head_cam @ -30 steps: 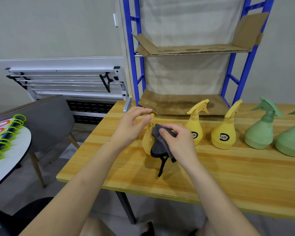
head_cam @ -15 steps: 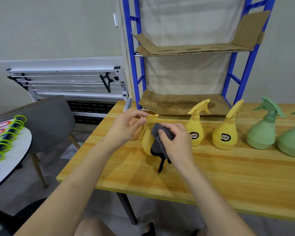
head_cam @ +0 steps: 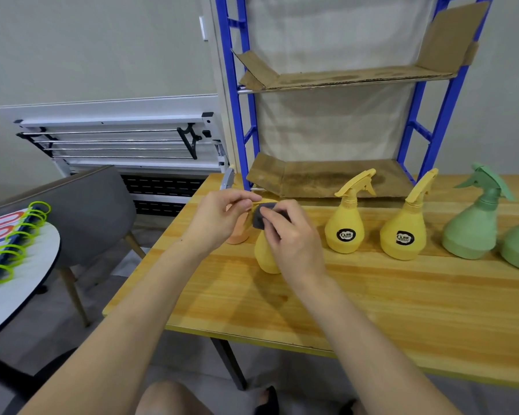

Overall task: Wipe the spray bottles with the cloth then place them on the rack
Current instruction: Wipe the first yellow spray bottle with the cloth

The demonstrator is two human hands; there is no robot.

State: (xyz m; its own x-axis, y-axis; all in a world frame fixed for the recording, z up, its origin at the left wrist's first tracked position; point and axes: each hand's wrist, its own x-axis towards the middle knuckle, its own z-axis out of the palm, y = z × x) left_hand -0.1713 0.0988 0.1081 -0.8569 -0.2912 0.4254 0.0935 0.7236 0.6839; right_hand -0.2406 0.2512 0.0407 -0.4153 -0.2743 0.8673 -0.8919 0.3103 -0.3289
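yellow spray bottle (head_cam: pixel 265 256) on bench (head_cam: pixel 372 295): left hand (head_cam: pixel 219 218) pinches nozzle, right hand (head_cam: pixel 291 235) grasps grey cloth (head_cam: pixel 261 217) against head. hard rub may tip bottle into orange bottle (head_cam: pixel 237 233) just left.

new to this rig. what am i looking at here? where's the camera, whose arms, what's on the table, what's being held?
There is no robot. One camera, worn on a person's head, looks down at their bare hands. The left hand pinches the nozzle of a yellow spray bottle standing on the wooden table. The right hand presses a dark cloth against the bottle's top. Two more yellow bottles and two green bottles stand to the right. Behind is a blue rack with cardboard-lined shelves.
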